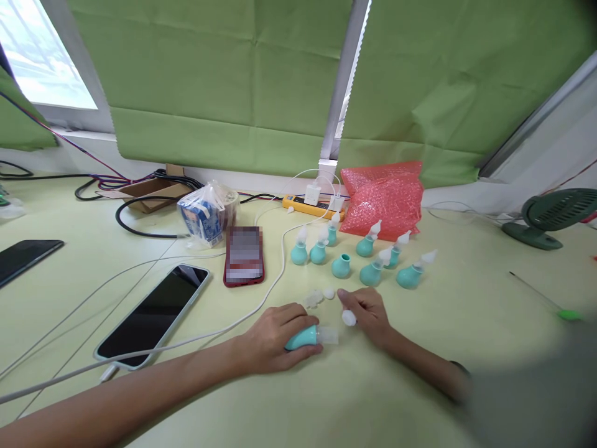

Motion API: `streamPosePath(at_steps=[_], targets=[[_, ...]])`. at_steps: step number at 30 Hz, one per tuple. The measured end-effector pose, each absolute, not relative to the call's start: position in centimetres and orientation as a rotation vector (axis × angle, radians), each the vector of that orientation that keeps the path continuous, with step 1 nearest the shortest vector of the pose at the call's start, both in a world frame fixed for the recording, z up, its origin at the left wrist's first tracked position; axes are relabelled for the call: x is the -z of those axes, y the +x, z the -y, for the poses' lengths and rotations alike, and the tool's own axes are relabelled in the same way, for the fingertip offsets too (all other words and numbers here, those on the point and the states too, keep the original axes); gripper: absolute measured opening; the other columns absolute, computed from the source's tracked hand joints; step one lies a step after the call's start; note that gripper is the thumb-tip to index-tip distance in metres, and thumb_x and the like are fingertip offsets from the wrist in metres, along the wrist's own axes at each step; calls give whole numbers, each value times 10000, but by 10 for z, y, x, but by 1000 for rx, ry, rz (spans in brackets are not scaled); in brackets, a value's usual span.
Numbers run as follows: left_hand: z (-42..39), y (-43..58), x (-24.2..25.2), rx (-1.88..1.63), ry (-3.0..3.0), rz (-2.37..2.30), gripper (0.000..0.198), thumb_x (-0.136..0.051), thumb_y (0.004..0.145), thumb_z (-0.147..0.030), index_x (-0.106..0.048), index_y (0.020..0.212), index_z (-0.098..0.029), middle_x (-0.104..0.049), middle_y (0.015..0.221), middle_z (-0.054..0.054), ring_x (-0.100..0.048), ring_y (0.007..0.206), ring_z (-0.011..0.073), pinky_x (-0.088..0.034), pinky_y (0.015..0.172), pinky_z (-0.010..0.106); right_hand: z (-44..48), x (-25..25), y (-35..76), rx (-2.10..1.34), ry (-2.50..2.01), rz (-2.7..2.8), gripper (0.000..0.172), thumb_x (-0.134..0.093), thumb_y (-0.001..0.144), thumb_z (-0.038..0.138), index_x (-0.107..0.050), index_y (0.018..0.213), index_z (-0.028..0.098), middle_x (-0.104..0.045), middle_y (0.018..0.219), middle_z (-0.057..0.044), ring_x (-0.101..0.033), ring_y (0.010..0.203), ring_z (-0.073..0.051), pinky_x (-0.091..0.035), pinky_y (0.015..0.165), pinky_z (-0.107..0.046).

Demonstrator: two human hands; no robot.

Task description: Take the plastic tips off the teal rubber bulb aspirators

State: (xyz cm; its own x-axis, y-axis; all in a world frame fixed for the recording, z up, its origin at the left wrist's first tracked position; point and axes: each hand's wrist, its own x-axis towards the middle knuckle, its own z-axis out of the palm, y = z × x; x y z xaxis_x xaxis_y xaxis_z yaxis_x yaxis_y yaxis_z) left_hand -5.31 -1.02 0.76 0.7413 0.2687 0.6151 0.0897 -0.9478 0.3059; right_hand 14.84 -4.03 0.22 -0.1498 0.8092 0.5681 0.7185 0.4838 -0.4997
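Turquoise bulb with a translucent tubular neck

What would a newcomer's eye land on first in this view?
Probably the bright red bubble-wrap package at the back, against the green blind. In front of it and to its left stand turquoise bulbs, most with pale pointed tips. Nearer the camera, the left hand holds a sideways bulb, its clear end toward the right hand.
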Motion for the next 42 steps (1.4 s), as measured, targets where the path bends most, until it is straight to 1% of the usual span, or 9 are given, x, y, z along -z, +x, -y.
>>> streamPosePath(at_steps=[6, 12, 16, 18, 24, 30, 33, 37, 42], targets=[[11, -50, -4, -1088, 2591, -542, 217, -512, 750, -268, -565, 897, -118, -568, 619, 42, -523, 538, 124, -411, 490, 209, 18, 6, 172, 220, -1248, 1855, 398, -520, 692, 218, -274, 383, 167, -218, 368, 66, -200, 373, -52, -174, 417, -228], [10, -50, -5, -1030, 2542, -670, 185, -502, 772, -302, -549, 838, -136, -592, 655, 36, -546, 561, 125, -419, 533, 215, 20, 6, 172, 319, -1184, 1822, 331, -495, 718, 198, -322, 437, 180, -234, 376, 75, -240, 352, -52, -198, 395, -209], [11, -52, -7, -912, 2599, -535, 220, -451, 813, -342, -511, 849, -134, -575, 664, 37, -539, 570, 130, -403, 517, 213, 44, -4, 156, 235, -1082, 1925, 173, -454, 761, 317, -485, 679, 168, -356, 430, 67, -335, 370, -63, -279, 410, -194], [12, -52, -9, -811, 2656, -374, 243, -413, 833, -360, -496, 839, -133, -561, 650, 36, -529, 562, 131, -392, 502, 210, 56, -6, 144, 149, -1008, 2069, 260, -428, 780, 392, -497, 836, 148, -431, 484, 50, -395, 406, -75, -319, 449, -208], [14, -52, -11, -678, 2743, -175, 333, -284, 875, -411, -469, 817, -141, -549, 651, 31, -508, 546, 127, -391, 502, 218, 66, -1, 125, 232, -822, 2253, 276, -368, 813, 274, -397, 554, 184, -386, 449, 29, -330, 420, -98, -230, 427, -247], [19, -48, -1, -829, 2844, -48, 418, -242, 881, -437, -463, 692, -136, -535, 579, 45, -496, 494, 128, -392, 452, 221, 75, -7, 122, -288, -989, 2261, 319, -269, 843, 219, -299, 526, 189, -288, 468, 50, -262, 429, -79, -266, 455, -226], [20, -48, -2, -942, 2898, 80, 381, -291, 880, -401, -475, 684, -130, -506, 537, 33, -464, 459, 125, -368, 419, 230, 77, -6, 120, -727, -1097, 2150, 380, -248, 861, 323, -279, 509, 183, -273, 470, 48, -263, 435, -74, -283, 461, -212], [17, -52, -8, -1114, 2888, 230, 249, -446, 828, -353, -490, 828, -109, -519, 634, 49, -463, 551, 145, -370, 464, 253, 71, 2, 122, -1187, -1266, 1699, 469, -255, 836, 495, -335, 501, 177, -304, 471, 40, -285, 442, -74, -259, 422, -203], [5, -56, -8, -1208, 2628, -586, 221, -456, 815, -358, -480, 885, -150, -427, 867, 79, -393, 785, 194, -386, 668, 340, 65, 0, 123, -1281, -1108, 1687, 490, -416, 783, 493, -278, 445, 166, -213, 445, 61, -206, 429, -53, -170, 414, -214]])
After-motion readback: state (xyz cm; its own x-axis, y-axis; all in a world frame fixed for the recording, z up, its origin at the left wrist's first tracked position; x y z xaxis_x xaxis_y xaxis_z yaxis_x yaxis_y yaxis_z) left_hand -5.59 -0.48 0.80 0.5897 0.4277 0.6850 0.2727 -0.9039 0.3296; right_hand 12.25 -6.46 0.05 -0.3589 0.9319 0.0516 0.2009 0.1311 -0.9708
